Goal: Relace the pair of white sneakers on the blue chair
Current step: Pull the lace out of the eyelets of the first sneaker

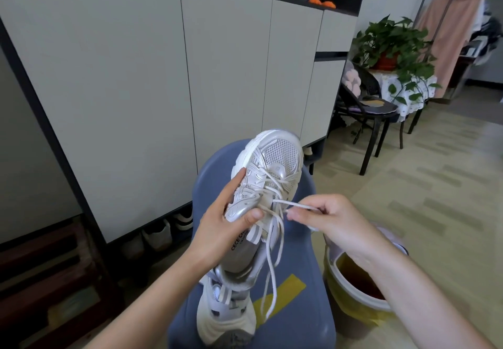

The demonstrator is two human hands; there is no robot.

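Lacing is mid-way on the first sneaker (268,174), which is held up in the air over the blue chair (299,272), toe pointing away. My left hand (231,226) grips it from the side, thumb pressed near the tongue and fingers wrapped around the outer edge. My right hand (334,220) pinches a stretch of white lace (295,205) that comes out of an eyelet about halfway up and is pulled off to the right. Lower eyelets near the toe already look crossed, the upper ones by the collar look open. Two loose strands hang down from the middle of the shoe and dangle over the seat, near a strip of yellow tape (285,291) stuck on it.

Second sneaker (226,313) sits on the chair seat under the held one, can't tell how much of it is laced. There's a yellow bucket (351,291) just right of the chair on the floor.

My guess for the next move: find the tip of this strand, aim it at the next free eyelet on the opposite side, and keep the shoe steady so the rows below don't go slack
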